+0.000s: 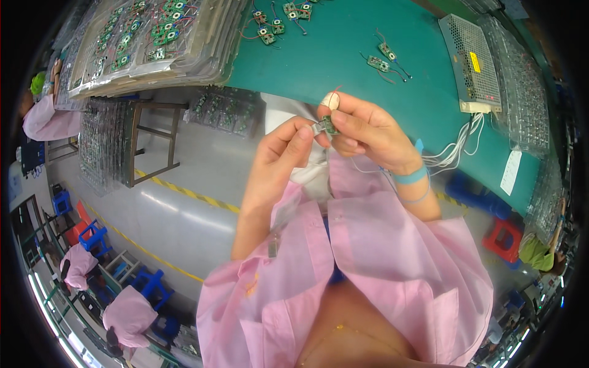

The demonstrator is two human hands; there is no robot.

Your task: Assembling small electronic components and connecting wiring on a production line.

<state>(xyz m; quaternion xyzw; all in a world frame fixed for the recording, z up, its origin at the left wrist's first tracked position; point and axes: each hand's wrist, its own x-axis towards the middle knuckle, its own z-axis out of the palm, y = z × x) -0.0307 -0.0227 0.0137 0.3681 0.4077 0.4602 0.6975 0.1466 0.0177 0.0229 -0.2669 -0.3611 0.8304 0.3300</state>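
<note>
In front of my chest, just off the bench edge, my two hands meet at a small green circuit board. My right hand pinches that board between thumb and fingers; a pale finger cot covers one fingertip, and a thin red wire shows beside it. My left hand is closed on a small silver-grey connector-like piece at the board's left side. Its exact kind is too small to make out. A blue wrist strap with a thin cord circles my right wrist.
On the green bench lie loose circuit boards with wires. Stacked clear trays of boards stand at the far left. A perforated metal power supply box with white cables sits right. A metal-framed stand is left.
</note>
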